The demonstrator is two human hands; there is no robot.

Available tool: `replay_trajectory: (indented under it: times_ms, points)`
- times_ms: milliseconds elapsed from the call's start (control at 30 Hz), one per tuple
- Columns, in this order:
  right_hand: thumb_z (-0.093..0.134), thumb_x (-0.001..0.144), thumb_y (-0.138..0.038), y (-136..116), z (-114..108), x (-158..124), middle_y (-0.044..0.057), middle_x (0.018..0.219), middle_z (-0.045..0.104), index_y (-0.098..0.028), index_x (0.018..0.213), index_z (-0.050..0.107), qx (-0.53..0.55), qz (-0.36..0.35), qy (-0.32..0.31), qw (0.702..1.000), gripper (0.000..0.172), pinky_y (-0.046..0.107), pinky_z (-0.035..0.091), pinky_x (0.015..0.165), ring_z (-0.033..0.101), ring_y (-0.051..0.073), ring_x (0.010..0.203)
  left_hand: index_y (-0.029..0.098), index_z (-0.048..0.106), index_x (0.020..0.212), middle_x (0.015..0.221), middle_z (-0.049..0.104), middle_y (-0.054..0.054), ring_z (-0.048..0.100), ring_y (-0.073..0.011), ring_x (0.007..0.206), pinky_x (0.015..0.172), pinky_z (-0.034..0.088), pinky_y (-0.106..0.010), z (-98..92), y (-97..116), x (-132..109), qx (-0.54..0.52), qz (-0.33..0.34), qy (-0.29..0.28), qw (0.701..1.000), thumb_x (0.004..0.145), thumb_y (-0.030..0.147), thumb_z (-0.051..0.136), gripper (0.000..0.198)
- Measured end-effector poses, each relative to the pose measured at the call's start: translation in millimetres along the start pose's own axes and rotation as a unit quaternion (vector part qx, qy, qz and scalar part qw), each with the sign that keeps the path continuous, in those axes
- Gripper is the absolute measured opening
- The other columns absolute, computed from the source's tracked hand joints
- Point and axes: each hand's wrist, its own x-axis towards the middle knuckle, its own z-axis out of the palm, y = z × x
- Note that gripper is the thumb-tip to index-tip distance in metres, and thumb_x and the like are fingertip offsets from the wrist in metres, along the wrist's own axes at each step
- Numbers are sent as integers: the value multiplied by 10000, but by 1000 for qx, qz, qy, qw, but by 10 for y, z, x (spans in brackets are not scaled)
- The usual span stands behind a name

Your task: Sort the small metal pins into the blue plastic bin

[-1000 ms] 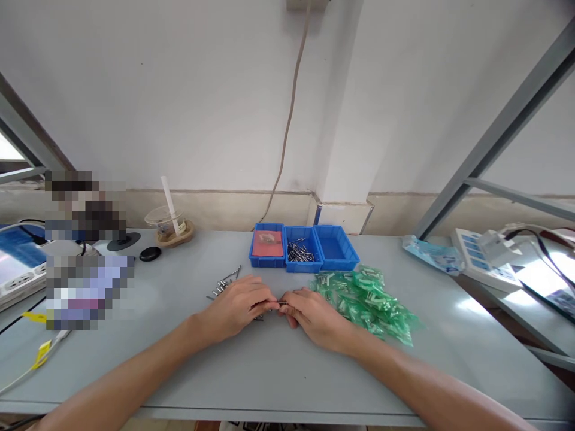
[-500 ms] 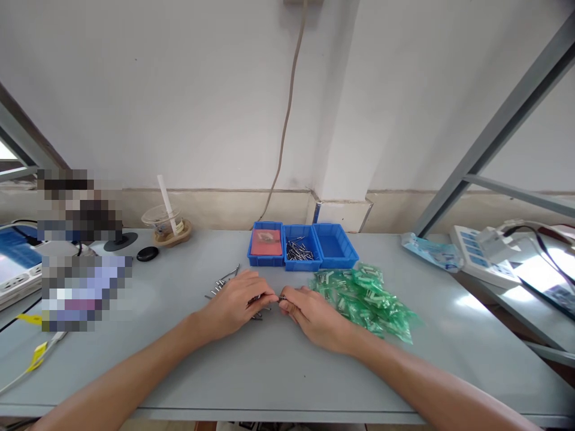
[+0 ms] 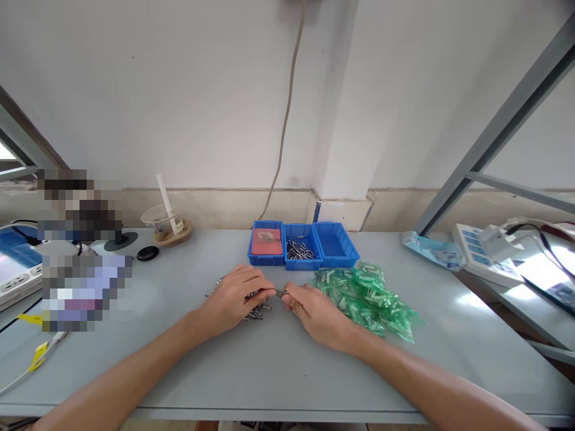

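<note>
Between my two hands, several thin metal screws [image 3: 280, 293] bridge the fingertips; their heads are too small to make out. My left hand [image 3: 236, 296] is closed, thumb and fingers pinching the left ends, and it arches over a loose pile of similar screws [image 3: 257, 313] on the table. My right hand [image 3: 314, 311] is closed too, gripping the right ends with thumb and curled forefinger. Behind the hands a blue bin [image 3: 303, 263] holds more of these screws. Just right of my right hand lie green plastic bags [image 3: 375, 299] with small white and metal pieces inside.
Left of the screw bin is a blue bin [image 3: 265, 261] with a red packet; an empty blue bin [image 3: 336, 242] adjoins it on the right. Further off are a lidded cup [image 3: 162, 221], a black disc [image 3: 147, 254], a blue-white packet [image 3: 432, 251] and a power strip [image 3: 485, 257].
My left hand has shifted slightly up and left, and the fingertips have drawn a little apart. More of the screws shows between them, and more of the pile shows below my left hand.
</note>
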Motion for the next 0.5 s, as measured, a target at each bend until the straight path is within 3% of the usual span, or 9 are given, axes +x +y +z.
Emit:
replay_trajectory:
  times_ms: [200, 367, 500]
  points:
    - [302, 1140, -304, 0, -21, -3, -29, 740, 543, -244, 845, 403, 26, 26, 12, 999, 318, 292, 345, 682, 449, 175, 682, 226, 714, 1049, 961, 716, -24, 625, -172, 892, 858, 484, -324, -26, 17, 5, -70, -77, 12, 995, 1098, 331, 572, 184]
    - [296, 1149, -363, -3, -19, -6, -31, 708, 510, -241, 849, 433, 51, 37, 12, 998, 351, 285, 341, 648, 460, 171, 672, 225, 724, 1002, 933, 702, -18, 617, -168, 864, 796, 496, -304, -10, 39, 10, -110, -122, -17, 986, 1089, 389, 578, 236]
    - [300, 1146, -335, -10, -10, -3, -15, 748, 569, -237, 853, 445, 36, 36, -1, 999, 342, 296, 357, 663, 475, 178, 699, 226, 729, 976, 902, 694, -9, 610, -158, 829, 724, 482, -277, -5, 58, 16, -125, -143, -19, 982, 1086, 404, 578, 258]
